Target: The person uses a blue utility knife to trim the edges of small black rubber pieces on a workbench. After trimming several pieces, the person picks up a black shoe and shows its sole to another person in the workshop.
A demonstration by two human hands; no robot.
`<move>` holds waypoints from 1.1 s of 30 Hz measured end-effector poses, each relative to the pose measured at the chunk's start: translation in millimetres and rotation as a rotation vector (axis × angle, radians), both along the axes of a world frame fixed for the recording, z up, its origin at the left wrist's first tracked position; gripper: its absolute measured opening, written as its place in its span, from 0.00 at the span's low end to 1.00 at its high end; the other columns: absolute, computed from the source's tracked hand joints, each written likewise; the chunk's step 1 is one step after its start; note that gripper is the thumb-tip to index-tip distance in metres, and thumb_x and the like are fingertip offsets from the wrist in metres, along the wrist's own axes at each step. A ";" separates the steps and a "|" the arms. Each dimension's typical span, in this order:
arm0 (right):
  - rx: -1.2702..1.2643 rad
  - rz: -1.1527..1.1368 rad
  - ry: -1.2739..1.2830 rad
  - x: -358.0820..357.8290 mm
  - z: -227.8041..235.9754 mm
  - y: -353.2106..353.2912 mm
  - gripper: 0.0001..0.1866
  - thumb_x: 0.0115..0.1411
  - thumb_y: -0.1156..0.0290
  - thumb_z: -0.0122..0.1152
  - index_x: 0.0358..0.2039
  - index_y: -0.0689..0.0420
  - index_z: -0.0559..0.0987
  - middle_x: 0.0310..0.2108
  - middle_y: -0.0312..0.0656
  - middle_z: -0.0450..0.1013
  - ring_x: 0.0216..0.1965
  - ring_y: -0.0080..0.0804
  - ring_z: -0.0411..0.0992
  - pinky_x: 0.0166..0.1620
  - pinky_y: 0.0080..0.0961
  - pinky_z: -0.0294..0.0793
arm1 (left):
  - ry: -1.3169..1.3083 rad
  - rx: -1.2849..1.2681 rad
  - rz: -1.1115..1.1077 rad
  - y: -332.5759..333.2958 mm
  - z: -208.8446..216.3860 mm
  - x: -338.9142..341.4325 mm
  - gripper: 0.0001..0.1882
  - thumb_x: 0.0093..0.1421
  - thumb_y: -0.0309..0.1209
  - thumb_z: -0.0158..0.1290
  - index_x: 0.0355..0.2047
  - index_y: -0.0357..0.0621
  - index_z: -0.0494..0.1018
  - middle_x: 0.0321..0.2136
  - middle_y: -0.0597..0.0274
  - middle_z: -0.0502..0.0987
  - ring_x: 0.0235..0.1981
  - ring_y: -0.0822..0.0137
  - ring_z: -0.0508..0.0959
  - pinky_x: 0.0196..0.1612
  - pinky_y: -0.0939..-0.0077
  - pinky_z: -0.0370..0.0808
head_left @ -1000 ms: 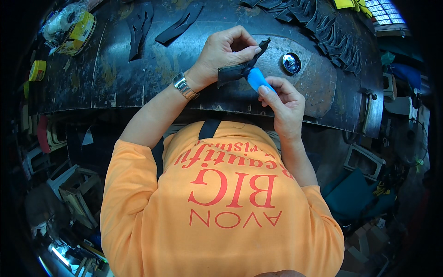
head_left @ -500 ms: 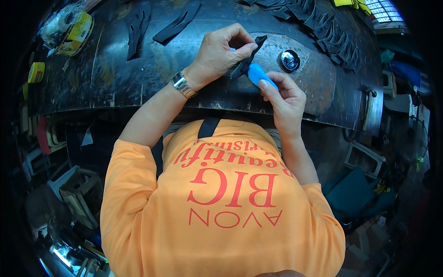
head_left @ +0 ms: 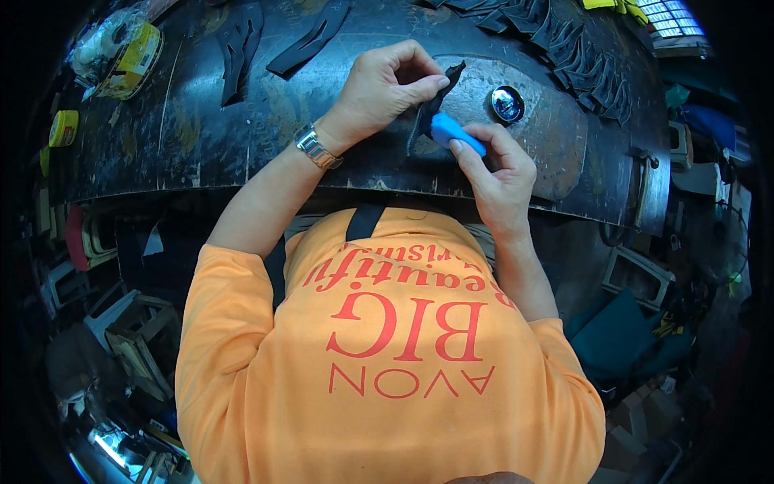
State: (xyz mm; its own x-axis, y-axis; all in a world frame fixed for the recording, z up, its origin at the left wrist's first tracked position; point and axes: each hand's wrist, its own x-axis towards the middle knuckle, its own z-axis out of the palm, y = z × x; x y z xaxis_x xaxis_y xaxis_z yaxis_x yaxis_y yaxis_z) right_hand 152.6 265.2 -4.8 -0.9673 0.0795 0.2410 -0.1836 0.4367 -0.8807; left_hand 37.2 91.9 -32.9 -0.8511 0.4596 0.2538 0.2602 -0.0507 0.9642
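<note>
My left hand (head_left: 393, 85), with a metal-banded watch on the wrist, pinches the upper part of a dark, narrow piece of material (head_left: 427, 117) between thumb and forefinger. The piece stands tilted above the table, one end poking up past the fingertips. In my right hand (head_left: 504, 165), thumb and fingers grip a small bright blue object (head_left: 453, 131) whose kind I cannot make out. Its far end touches or overlaps the dark piece. A small round, shiny dish (head_left: 507, 105) sits just beyond my right hand, on a worn grey patch (head_left: 556, 153) of the tabletop.
Two black forked strips (head_left: 310, 40) lie at the far left of the dark table (head_left: 201, 153). Many similar black pieces (head_left: 564, 52) overlap in a row at the far right. A yellow tub (head_left: 139, 60) with plastic and a small yellow container (head_left: 64, 127) stand left.
The blue object has turned slightly and moved a little along the dark piece. The dark piece's lower part has shifted in angle; both hands stay nearly in place.
</note>
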 end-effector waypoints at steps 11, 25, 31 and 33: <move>-0.201 -0.168 0.141 -1.3 0.5 25.3 0.09 0.55 0.77 0.65 0.38 0.63 0.78 0.32 0.32 0.72 0.33 0.17 0.68 0.38 0.14 0.67 | 0.000 -0.036 -0.003 -0.1 0.5 -0.6 0.06 0.58 0.29 0.60 0.35 0.42 0.76 0.30 0.70 0.78 0.33 0.81 0.77 0.39 0.87 0.75; -0.548 -0.415 0.179 -23.9 -32.5 98.7 0.10 0.57 0.76 0.64 0.40 0.63 0.77 0.27 0.33 0.71 0.24 0.15 0.66 0.28 0.12 0.65 | 0.056 -0.107 -0.052 19.0 50.1 -70.3 0.09 0.58 0.33 0.60 0.37 0.44 0.81 0.42 0.63 0.78 0.39 0.74 0.77 0.46 0.80 0.74; -0.591 -0.386 0.153 -21.4 -26.8 95.9 0.10 0.57 0.75 0.65 0.40 0.62 0.77 0.27 0.31 0.71 0.24 0.13 0.65 0.27 0.10 0.64 | -0.091 -0.187 -0.016 72.9 63.7 -122.4 0.18 0.58 0.44 0.58 0.41 0.44 0.80 0.47 0.57 0.76 0.53 0.68 0.70 0.59 0.72 0.60; -0.606 -0.388 0.139 -20.5 -25.8 95.7 0.10 0.58 0.75 0.64 0.40 0.62 0.77 0.28 0.32 0.71 0.24 0.14 0.66 0.28 0.10 0.64 | -0.085 -0.234 0.000 97.0 59.0 -139.2 0.21 0.57 0.46 0.58 0.43 0.44 0.79 0.47 0.56 0.76 0.54 0.66 0.69 0.60 0.69 0.58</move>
State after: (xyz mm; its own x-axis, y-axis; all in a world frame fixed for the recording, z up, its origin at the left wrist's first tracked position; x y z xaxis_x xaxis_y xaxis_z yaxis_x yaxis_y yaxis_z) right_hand 132.1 360.9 -30.6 -0.8065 0.5680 0.1643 -0.2420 -0.0636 -0.9682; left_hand -101.9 188.9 26.1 -0.8649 0.4974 0.0675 0.1772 0.1766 0.9682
